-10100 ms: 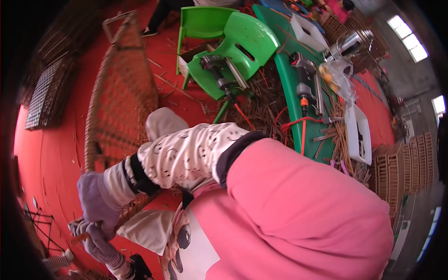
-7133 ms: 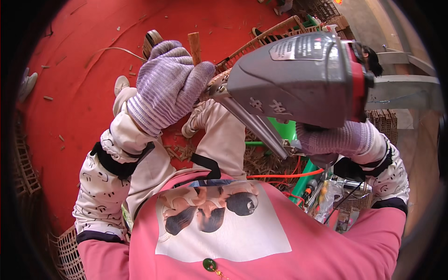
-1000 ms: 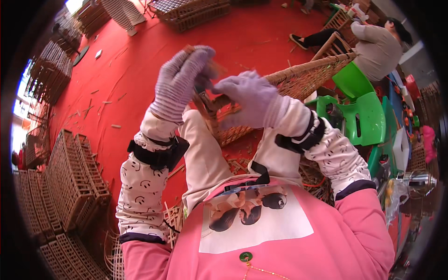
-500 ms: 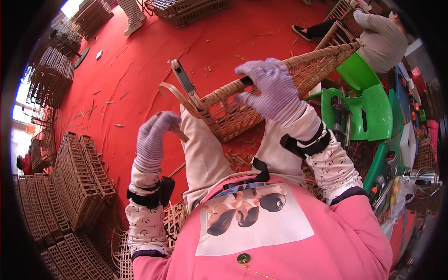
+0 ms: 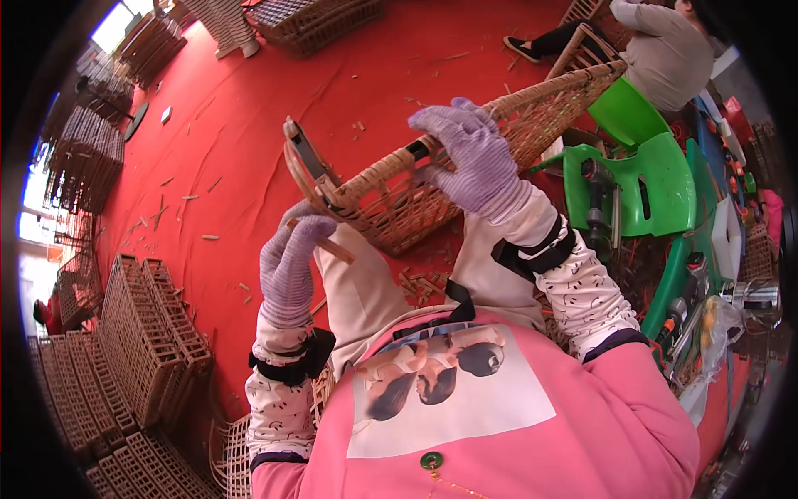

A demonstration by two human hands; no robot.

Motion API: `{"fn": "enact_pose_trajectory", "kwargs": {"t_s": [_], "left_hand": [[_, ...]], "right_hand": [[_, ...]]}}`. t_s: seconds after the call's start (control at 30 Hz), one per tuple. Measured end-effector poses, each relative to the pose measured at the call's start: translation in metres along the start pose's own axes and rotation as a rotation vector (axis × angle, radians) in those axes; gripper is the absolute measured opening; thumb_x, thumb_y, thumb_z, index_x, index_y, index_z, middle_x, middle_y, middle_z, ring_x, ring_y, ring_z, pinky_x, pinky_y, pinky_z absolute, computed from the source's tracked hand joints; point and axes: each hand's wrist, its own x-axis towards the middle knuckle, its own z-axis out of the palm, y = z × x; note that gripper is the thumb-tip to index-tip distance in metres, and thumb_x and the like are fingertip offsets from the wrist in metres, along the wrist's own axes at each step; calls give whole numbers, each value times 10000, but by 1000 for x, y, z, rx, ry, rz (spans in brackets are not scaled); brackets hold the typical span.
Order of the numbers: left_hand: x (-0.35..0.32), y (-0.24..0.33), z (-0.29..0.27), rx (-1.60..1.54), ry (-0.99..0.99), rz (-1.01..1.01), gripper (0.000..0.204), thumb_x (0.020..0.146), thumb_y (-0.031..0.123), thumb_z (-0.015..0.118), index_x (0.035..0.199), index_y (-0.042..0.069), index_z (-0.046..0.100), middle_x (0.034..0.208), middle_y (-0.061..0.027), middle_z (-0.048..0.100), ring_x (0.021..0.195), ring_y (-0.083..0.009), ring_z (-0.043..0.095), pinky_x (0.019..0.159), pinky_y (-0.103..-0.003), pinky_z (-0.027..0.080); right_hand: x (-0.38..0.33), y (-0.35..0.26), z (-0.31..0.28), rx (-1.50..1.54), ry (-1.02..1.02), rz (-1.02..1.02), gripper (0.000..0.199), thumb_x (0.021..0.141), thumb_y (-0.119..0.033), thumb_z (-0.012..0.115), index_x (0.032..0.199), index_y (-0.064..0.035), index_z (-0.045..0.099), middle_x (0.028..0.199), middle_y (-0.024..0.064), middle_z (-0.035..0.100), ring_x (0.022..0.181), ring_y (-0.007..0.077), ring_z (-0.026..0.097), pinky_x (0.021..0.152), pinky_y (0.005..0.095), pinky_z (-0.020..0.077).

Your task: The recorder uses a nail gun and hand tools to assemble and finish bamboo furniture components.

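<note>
Covering the ground: one red floor, scattered with wood scraps too many to count. Further items, by descending size:

- Stacked woven racks, several, at left; exact count unclear.
- Green bench, one, at right, partly hidden.
- Seated co-worker, one, at upper right, face cropped.
- Woven frame, one, slanting from the wearer's knees up toward the co-worker; wrapped rim uppermost.
- Green chairs, two, just beyond the frame's right side.
- Pistol-shaped power tools, at least two: one on the nearer chair, one at the bench.
- Gloved hands, two. Right hand: raised, open, thumb and fingers parted at the rim; firm contact cannot be told. Left hand: lower, upright from the wrist, fingers bent, beside the frame's near corner.
- Brown strip, one, pinched in the left hand, tilted down to the right.
</note>
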Motion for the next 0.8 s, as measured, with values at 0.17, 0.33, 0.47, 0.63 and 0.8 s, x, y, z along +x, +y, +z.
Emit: {"fn": "enact_pose_trajectory", "kwargs": {"t_s": [0.17,0.33,0.47,0.63,0.8], "left_hand": [[-4,0,6,-49,97,-17,227,898,125,507,937,-59,633,1068,-115,563,966,-175,532,864,-302,400],[-13,1,6,18,219,15,207,900,100,499,946,-54,630,964,-82,590,832,-130,545,771,-262,433],[-16,21,21,121,113,-23,176,890,81,520,956,-36,635,885,-57,606,751,-88,535,682,-229,441],[-12,32,38,296,-19,14,144,834,18,591,967,-14,638,873,-77,635,727,-108,572,662,-233,459],[-8,31,53,535,-89,177,309,761,12,653,1065,22,599,882,-133,631,761,-199,621,735,-267,487]], "right_hand": [[1,2,2,9,-7,-7,575,624,-178,760,1140,-130,511,1165,66,543,1096,265,498,1025,444,308],[2,2,2,35,-3,-11,573,635,-175,751,1150,-130,505,1167,66,539,1105,263,495,1032,447,301],[1,2,0,26,-18,6,565,645,-193,745,1152,-131,504,1161,65,539,1108,262,493,1034,450,299],[1,1,2,2,-12,-35,557,650,-252,746,1143,-136,513,1142,69,543,1105,258,496,1040,452,287],[1,-1,-2,-18,-44,-76,574,636,-301,753,1135,-143,517,1117,65,550,1092,253,503,1045,452,273]]}}
